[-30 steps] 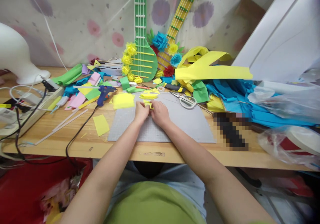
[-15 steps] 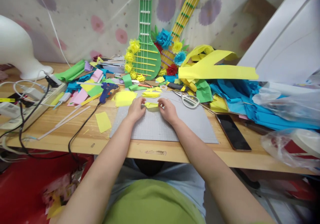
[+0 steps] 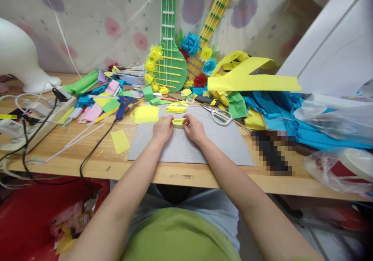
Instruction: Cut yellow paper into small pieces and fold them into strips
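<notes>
Over the grey cutting mat, a small folded piece of yellow paper spans the gap between my hands. The fingers of my left hand are closed on its left end. My right hand pinches the right end. Just beyond lie more folded yellow pieces on the mat. A stack of yellow paper sits to the left of them, and scissors with white handles rest at the mat's upper right.
A blue glue gun with a black cord lies left. Behind stand a green paper instrument and a yellow one. Blue paper and a bagged tub are right; a power strip is far left.
My left hand has moved right, closer to my right hand, and its fingers have closed further on the yellow piece. The gap between my hands is narrower.
</notes>
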A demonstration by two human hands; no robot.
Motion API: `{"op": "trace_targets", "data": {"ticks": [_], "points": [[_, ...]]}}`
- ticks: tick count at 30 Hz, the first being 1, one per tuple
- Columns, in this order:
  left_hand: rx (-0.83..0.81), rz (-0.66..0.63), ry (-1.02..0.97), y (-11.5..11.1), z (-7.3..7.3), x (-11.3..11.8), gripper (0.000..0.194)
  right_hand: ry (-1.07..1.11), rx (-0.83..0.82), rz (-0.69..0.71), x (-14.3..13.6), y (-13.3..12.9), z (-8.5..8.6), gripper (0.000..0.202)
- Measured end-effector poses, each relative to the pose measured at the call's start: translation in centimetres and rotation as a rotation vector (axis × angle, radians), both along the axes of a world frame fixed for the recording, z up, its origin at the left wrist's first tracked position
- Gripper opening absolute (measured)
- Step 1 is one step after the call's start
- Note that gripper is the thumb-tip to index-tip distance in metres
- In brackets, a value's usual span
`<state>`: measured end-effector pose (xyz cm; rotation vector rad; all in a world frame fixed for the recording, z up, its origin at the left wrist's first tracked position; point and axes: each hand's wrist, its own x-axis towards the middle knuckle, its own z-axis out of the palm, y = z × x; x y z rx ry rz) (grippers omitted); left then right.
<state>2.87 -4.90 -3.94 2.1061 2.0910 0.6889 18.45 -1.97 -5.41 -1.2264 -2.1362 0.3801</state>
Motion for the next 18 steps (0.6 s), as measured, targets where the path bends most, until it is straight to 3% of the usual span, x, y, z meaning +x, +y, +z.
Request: {"op": "trace_targets", "data": {"ticks": [9, 18], "points": [[-0.060, 0.016, -0.144, -0.1, 0.0, -0.4, 0.029, 0.218, -0.303, -0.078, 0.0, 0.9, -0.4, 0.033], [-0.066, 0.102, -0.183, 0.5, -0.2, 0.2, 0.023, 0.126, -0.272, -0.185, -0.8, 1.2, -0.4, 0.033]]}}
